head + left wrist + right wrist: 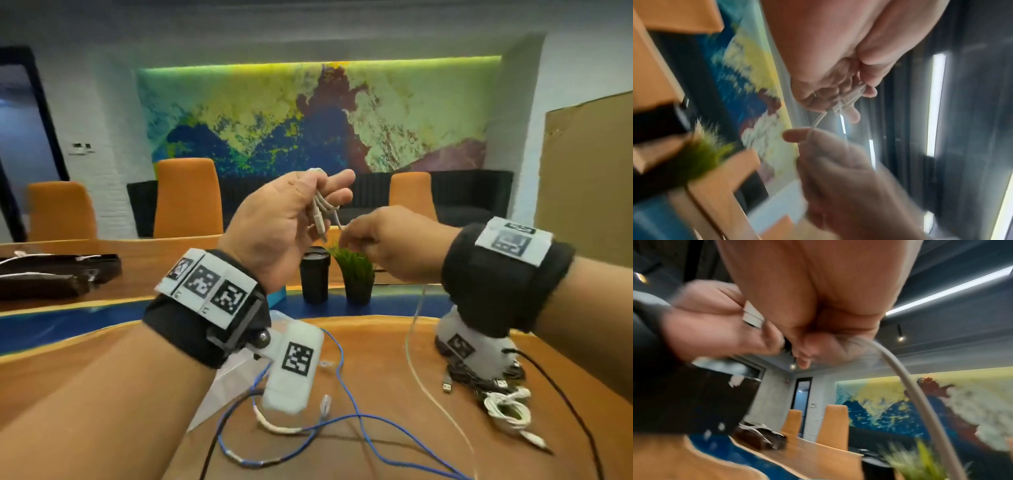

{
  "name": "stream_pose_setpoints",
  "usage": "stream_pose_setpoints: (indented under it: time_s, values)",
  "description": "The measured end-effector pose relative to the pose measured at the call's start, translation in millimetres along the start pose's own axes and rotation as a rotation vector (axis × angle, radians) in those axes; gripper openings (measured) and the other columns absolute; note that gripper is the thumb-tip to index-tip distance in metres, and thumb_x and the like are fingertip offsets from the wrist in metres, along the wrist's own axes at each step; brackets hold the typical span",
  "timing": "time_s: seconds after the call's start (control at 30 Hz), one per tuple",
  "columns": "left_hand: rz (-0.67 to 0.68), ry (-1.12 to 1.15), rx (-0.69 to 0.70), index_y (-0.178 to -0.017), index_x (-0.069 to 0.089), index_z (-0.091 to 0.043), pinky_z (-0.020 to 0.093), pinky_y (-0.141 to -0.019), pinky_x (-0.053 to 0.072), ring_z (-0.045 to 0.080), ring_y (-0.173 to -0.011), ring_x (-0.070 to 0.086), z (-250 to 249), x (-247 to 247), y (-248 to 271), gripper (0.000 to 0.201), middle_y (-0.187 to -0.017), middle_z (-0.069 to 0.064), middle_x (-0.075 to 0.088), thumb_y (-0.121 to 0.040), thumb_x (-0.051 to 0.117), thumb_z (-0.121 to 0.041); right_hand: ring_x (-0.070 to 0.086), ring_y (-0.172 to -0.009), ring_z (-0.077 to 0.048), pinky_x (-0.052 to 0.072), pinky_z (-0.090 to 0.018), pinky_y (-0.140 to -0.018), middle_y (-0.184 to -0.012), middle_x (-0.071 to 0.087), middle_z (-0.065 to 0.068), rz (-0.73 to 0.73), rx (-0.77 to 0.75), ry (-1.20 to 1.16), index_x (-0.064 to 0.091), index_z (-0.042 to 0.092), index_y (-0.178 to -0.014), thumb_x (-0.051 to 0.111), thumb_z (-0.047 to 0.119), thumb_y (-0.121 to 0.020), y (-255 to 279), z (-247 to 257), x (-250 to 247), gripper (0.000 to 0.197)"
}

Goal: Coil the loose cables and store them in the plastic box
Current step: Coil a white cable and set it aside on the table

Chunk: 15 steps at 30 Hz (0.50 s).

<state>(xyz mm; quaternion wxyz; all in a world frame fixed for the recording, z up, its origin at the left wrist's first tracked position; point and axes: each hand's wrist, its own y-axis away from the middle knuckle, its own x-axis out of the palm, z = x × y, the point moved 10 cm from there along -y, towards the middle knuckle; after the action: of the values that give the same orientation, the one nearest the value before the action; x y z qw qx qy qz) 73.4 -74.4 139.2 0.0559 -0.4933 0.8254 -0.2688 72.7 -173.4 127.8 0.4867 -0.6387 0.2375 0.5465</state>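
My left hand [301, 209] is raised above the table and grips several loops of a white cable [322, 212], its plug end hanging below the fingers. My right hand [370, 240] pinches the same cable just right of the loops; the free length [416, 359] trails down to the table. In the left wrist view the thin white cable [818, 120] runs from my left hand [838, 91] to the right hand [838, 162]. In the right wrist view the cable [920, 399] curves down from my right hand [818, 337]. The clear plastic box [233, 377] lies under my left wrist, mostly hidden.
A blue cable [342, 421] and a black cable [212, 442] sprawl on the wooden table [376, 342]. A heap of black and white cables [496, 394] lies at the right. A black cup [315, 277] and a potted plant [356, 274] stand behind; orange chairs [186, 198] beyond.
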Motion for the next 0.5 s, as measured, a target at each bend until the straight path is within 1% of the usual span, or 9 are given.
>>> stream_pose_setpoints:
  time_s: [0.07, 0.13, 0.2, 0.23, 0.3, 0.33, 0.4, 0.47, 0.5]
  values:
    - [-0.094, -0.443, 0.166, -0.106, 0.060, -0.004, 0.019, -0.074, 0.050, 0.007, -0.101, 0.067, -5, -13, -6, 0.023, -0.119, 0.003, 0.070, -0.106, 0.041, -0.018, 0.055, -0.080, -0.016, 0.043, -0.029, -0.072, -0.078, 0.057, 0.012, 0.052, -0.056, 0.025, 0.065, 0.024, -0.092, 0.051, 0.025, -0.099, 2, 21, 4, 0.016]
    - [-0.017, -0.906, 0.295, -0.097, 0.058, -0.006, 0.007, -0.076, 0.041, -0.001, -0.097, 0.062, -2, -6, -5, 0.019, -0.101, -0.012, 0.065, -0.104, 0.046, -0.018, 0.050, -0.072, -0.015, 0.036, -0.028, -0.066, -0.068, 0.050, 0.009, 0.021, -0.093, 0.146, 0.061, 0.023, -0.081, 0.052, 0.031, -0.098, 5, 35, -16, 0.021]
    - [0.061, -1.103, 0.306, -0.088, 0.055, -0.013, 0.007, -0.067, 0.036, 0.000, -0.081, 0.058, 7, -4, -1, 0.021, -0.086, -0.016, 0.059, -0.102, 0.046, -0.027, 0.052, -0.071, -0.013, 0.041, -0.029, -0.066, -0.069, 0.054, 0.008, -0.079, -0.102, 0.218, 0.066, 0.021, -0.082, 0.056, 0.034, -0.096, 10, 40, -46, 0.021]
    - [0.080, -1.072, 0.276, -0.090, 0.057, -0.014, 0.011, -0.064, 0.037, 0.002, -0.074, 0.056, 11, -7, 1, 0.024, -0.087, -0.009, 0.064, -0.102, 0.044, -0.031, 0.055, -0.072, -0.011, 0.047, -0.030, -0.068, -0.073, 0.059, 0.008, -0.132, -0.113, 0.206, 0.070, 0.020, -0.086, 0.059, 0.035, -0.094, 13, 41, -61, 0.020]
    - [0.118, -0.854, 0.178, -0.093, 0.064, -0.022, 0.013, -0.063, 0.039, 0.004, -0.068, 0.054, 21, -9, 7, 0.026, -0.104, 0.011, 0.070, -0.103, 0.042, -0.031, 0.057, -0.072, -0.007, 0.051, -0.028, -0.068, -0.075, 0.062, 0.010, -0.226, -0.151, 0.140, 0.074, 0.022, -0.090, 0.063, 0.034, -0.091, 15, 40, -83, 0.017]
    - [0.137, -0.745, 0.127, -0.092, 0.067, -0.027, 0.016, -0.066, 0.039, 0.011, -0.072, 0.056, 26, -7, 11, 0.028, -0.112, 0.018, 0.068, -0.103, 0.042, -0.031, 0.057, -0.072, -0.007, 0.051, -0.027, -0.067, -0.075, 0.062, 0.010, -0.270, -0.168, 0.110, 0.075, 0.021, -0.090, 0.064, 0.033, -0.090, 14, 38, -90, 0.016]
    - [0.192, -0.576, 0.033, -0.091, 0.073, -0.034, 0.035, -0.069, 0.033, 0.036, -0.081, 0.049, 33, 2, 20, 0.032, -0.121, 0.030, 0.061, -0.099, 0.042, -0.036, 0.059, -0.074, -0.009, 0.053, -0.031, -0.069, -0.077, 0.064, 0.008, -0.359, -0.171, 0.044, 0.075, 0.019, -0.091, 0.065, 0.032, -0.089, 10, 23, -98, 0.017]
    - [0.218, -0.368, -0.012, -0.092, 0.074, -0.026, 0.042, -0.064, 0.026, 0.032, -0.078, 0.044, 26, 11, 27, 0.033, -0.127, 0.039, 0.052, -0.099, 0.042, -0.032, 0.062, -0.078, -0.013, 0.054, -0.037, -0.074, -0.081, 0.068, 0.005, -0.412, -0.109, -0.082, 0.076, 0.017, -0.094, 0.063, 0.029, -0.092, 4, -1, -94, 0.018]
    - [0.201, -0.248, -0.021, -0.092, 0.072, -0.019, 0.035, -0.060, 0.031, 0.024, -0.076, 0.051, 19, 12, 28, 0.032, -0.128, 0.043, 0.047, -0.101, 0.042, -0.028, 0.062, -0.078, -0.011, 0.053, -0.037, -0.073, -0.080, 0.068, 0.006, -0.405, -0.073, -0.153, 0.075, 0.016, -0.094, 0.062, 0.028, -0.093, 2, -13, -85, 0.018]
